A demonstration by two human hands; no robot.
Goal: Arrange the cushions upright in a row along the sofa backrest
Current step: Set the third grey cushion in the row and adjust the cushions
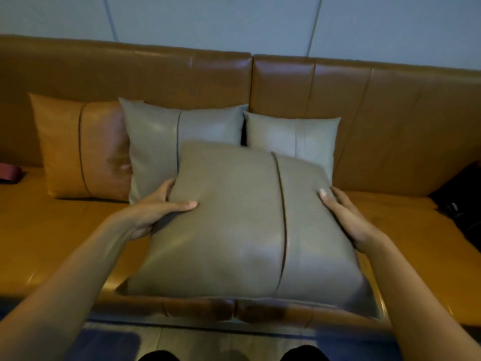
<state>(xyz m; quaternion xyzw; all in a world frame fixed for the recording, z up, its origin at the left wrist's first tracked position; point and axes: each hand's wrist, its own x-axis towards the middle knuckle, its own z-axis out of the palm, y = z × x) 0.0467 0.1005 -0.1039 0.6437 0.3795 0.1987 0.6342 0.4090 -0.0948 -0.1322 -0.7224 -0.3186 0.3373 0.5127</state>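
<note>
Held cushion [239,225]: tilted, above the sofa seat [65,230], between both hands.
Left hand [153,212]: clasps its left edge, thumb on top.
Right hand [346,217]: flat against its right edge.
Backrest [390,100]: three cushions upright.

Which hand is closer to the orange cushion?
Left. The left hand grips the held grey cushion's left edge, just right of the orange cushion. The right hand holds the opposite edge, much farther away.
</note>
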